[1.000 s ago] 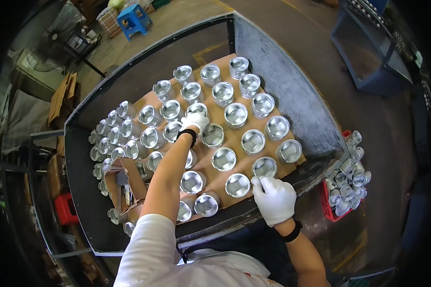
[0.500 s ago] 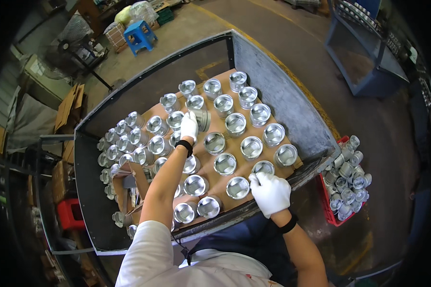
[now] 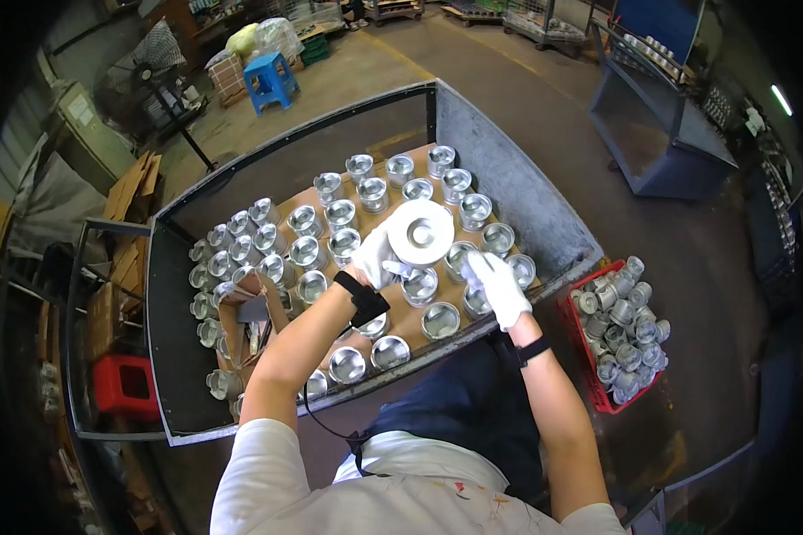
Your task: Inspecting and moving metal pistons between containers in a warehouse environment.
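Observation:
My left hand point(image 3: 380, 259), in a white glove with a black wristband, grips a silver metal piston point(image 3: 421, 232) lifted above the others. The piston's round bright face with a circular middle is turned up towards me. To its right, my white-gloved right hand point(image 3: 501, 290) hovers over the pistons at the near right, fingers stretched forward and slightly blurred, with nothing visible in them. Below both hands, rows of upright pistons point(image 3: 390, 353) stand on a brown cardboard sheet point(image 3: 410, 323) inside a grey metal-walled cart point(image 3: 517, 169).
A cardboard box point(image 3: 232, 323) with small tools sits among the pistons at left. Right of the cart, a red crate point(image 3: 589, 361) holds heaped pistons. Beyond are a blue stool point(image 3: 270, 82), a standing fan point(image 3: 147, 76) and another grey cart point(image 3: 638, 134). A red plastic container point(image 3: 125, 383) stands at left.
My left hand has raised its piston towards me and to the right, tipping its round face upward. My right hand has left the near-right piston and moved slightly up, closer to the left hand.

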The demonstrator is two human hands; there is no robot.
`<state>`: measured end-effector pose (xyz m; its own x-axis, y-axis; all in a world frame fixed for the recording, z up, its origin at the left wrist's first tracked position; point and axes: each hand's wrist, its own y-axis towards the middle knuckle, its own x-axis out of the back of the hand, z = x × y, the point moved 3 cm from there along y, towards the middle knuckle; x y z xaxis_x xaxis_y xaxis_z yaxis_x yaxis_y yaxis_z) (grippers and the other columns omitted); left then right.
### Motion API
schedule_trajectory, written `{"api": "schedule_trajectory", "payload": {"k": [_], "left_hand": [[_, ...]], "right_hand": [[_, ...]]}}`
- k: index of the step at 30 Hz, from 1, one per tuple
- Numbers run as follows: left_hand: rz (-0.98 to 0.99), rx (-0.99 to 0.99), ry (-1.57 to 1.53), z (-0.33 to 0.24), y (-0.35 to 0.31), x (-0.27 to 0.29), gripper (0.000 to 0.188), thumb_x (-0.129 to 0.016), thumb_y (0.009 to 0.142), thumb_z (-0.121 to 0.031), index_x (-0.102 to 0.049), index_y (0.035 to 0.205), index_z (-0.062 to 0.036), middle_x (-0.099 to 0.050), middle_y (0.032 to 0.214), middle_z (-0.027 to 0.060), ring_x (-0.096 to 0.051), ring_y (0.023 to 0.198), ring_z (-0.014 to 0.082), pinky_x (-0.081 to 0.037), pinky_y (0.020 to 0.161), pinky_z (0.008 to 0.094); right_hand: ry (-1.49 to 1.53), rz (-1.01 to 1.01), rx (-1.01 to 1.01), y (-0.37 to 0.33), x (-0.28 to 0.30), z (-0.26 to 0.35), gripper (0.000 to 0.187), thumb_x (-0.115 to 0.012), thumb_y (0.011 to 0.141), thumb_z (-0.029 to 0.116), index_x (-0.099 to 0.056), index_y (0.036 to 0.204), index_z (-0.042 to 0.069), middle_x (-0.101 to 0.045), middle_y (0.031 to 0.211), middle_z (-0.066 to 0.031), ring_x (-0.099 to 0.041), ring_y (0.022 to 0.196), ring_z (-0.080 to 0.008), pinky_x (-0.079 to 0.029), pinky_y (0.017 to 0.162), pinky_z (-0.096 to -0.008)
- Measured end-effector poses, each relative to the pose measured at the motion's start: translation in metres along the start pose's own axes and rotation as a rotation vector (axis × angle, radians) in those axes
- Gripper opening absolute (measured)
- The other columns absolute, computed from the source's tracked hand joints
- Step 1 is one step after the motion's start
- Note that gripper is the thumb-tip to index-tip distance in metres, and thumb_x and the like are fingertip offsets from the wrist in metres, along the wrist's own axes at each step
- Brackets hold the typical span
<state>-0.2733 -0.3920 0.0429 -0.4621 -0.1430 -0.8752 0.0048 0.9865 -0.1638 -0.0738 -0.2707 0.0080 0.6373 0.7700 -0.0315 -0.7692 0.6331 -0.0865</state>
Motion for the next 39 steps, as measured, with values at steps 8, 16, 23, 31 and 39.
{"api": "schedule_trajectory", "payload": {"k": [8, 16, 23, 31, 39], "left_hand": [[-0.143, 0.057, 0.138, 0.045, -0.010, -0.018, 0.039, -0.046, 0.102, -0.041, -0.056, 0.122, -0.0089, -0.066, 0.093, 0.0036, -0.062, 0.059, 0.0108, -0.037, 0.030, 0.0162], [0.142, 0.158, 0.188, 0.045, -0.011, 0.015, 0.043, -0.057, 0.098, -0.026, -0.049, 0.136, -0.0059, -0.062, 0.127, 0.0094, -0.063, 0.113, 0.0177, -0.057, 0.092, 0.0366], [0.085, -0.036, 1.024, 0.021, -0.015, -0.018, 0.038, -0.058, 0.098, -0.018, -0.055, 0.132, -0.0009, -0.066, 0.120, 0.0070, -0.063, 0.108, 0.0125, -0.052, 0.093, 0.0271], [-0.064, -0.034, 0.278, 0.027, -0.024, -0.044, 0.028, -0.059, 0.099, -0.023, -0.062, 0.117, -0.0022, -0.068, 0.112, 0.0097, -0.067, 0.102, 0.0186, -0.054, 0.092, 0.0339], [-0.113, 0.109, 0.111, 0.054, -0.043, -0.064, 0.050, -0.042, 0.102, -0.042, -0.047, 0.140, -0.0096, -0.061, 0.130, 0.0104, -0.062, 0.115, 0.0282, -0.053, 0.093, 0.0549]], "right_hand": [[0.988, 0.119, -0.241, 0.000, -0.046, 0.029, 0.039, -0.054, 0.102, 0.032, -0.058, 0.126, 0.001, -0.067, 0.114, -0.0071, -0.064, 0.104, -0.0173, -0.053, 0.092, -0.0327], [0.994, 0.157, -0.263, -0.017, -0.053, 0.034, 0.028, -0.059, 0.099, 0.031, -0.064, 0.112, 0.008, -0.070, 0.105, -0.0045, -0.065, 0.099, -0.0170, -0.054, 0.092, -0.0339], [1.186, 0.189, -0.389, -0.036, -0.062, 0.044, 0.024, -0.062, 0.097, 0.025, -0.065, 0.110, 0.006, -0.070, 0.107, -0.0076, -0.066, 0.101, -0.0197, -0.054, 0.092, -0.0369], [1.172, 0.080, -0.200, -0.026, -0.056, 0.038, 0.036, -0.059, 0.097, 0.029, -0.060, 0.121, 0.003, -0.067, 0.115, -0.0140, -0.065, 0.106, -0.0248, -0.054, 0.093, -0.0394], [0.781, -0.080, 0.163, -0.023, -0.032, 0.041, 0.038, -0.060, 0.098, 0.032, -0.061, 0.123, 0.003, -0.066, 0.116, -0.0074, -0.061, 0.109, -0.0184, -0.047, 0.097, -0.0337]]}}
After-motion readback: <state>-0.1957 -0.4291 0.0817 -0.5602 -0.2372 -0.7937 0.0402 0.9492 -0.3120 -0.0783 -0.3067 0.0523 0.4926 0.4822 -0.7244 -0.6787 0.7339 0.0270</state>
